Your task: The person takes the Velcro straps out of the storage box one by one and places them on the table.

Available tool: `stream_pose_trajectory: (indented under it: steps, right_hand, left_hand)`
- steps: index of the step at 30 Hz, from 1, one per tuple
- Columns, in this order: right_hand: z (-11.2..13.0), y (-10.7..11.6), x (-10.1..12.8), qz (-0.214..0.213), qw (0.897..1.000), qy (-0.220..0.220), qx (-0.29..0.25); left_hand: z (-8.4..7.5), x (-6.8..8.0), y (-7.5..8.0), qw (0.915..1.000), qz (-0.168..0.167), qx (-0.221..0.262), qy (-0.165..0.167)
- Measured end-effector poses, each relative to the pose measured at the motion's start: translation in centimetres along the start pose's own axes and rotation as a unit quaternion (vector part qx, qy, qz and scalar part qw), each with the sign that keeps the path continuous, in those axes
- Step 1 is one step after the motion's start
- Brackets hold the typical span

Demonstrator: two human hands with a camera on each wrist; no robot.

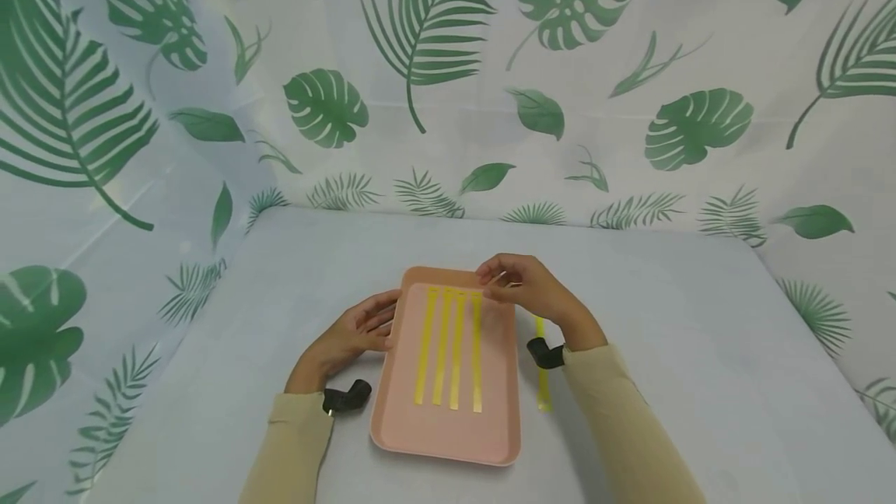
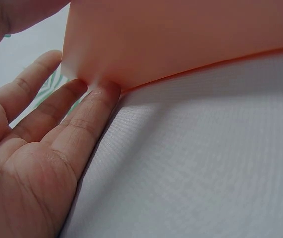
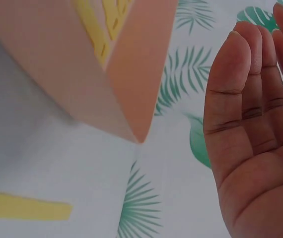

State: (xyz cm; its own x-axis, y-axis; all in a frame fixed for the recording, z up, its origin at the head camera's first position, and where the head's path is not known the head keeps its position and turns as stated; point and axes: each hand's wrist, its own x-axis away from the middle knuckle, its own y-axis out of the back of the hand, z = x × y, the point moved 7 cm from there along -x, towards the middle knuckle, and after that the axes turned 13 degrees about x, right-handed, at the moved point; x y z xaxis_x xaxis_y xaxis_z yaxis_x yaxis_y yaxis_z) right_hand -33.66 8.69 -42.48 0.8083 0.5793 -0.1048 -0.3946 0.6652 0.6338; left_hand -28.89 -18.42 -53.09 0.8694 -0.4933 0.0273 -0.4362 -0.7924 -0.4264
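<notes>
A pink tray point(image 1: 448, 438) lies on the white-covered table with several flat yellow strips point(image 1: 439, 352) side by side in it, each with a wider end at the far side. My left hand point(image 1: 350, 337) is at the tray's left side; in the left wrist view its nearly straight fingers point(image 2: 94, 111) touch the tray's outer wall point(image 2: 181, 34). Above the far right corner is my right hand point(image 1: 528, 286), fingers loosely bent; the right wrist view shows this palm point(image 3: 265, 173) with nothing in it. Another yellow strip point(image 1: 544, 391) lies right of the tray, partly hidden by the right wrist.
A white cloth point(image 1: 532, 84) with green leaf prints hangs behind the table and along its left side. Each wrist wears a black camera mount, the left one point(image 1: 348, 397) beside the tray and the right one point(image 1: 546, 353) over the loose strip.
</notes>
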Motion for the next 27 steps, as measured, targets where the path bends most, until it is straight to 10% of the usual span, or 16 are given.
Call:
stream_pose_trajectory:
  steps: [27]
  right_hand:
    - [0.8, -5.2, -3.4, 0.090, 0.995, 0.041, 0.015]
  left_hand:
    - [-0.1, -0.1, -0.1, 1.0000, -0.007, -0.003, 0.003]
